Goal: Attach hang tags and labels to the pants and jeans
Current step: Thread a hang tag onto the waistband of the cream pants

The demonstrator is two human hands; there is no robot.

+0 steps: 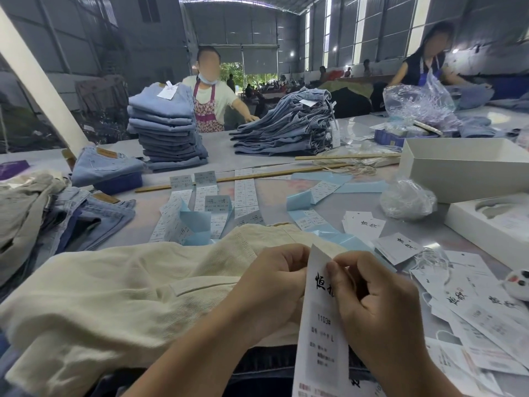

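Both hands grip one hang tag (322,316) at the desk's near edge: left hand (274,285) and right hand (372,299) pinch its top. Cream pants (128,287) underneath, not yet tagged. Far edge: tagged jeans stacks (169,124). Loose tags (472,296) remain.

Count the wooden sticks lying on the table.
3. One long stick runs across the middle, past the label strips. Two shorter sticks lie toward the white box: the far one and the near one. Clutter may hide more.
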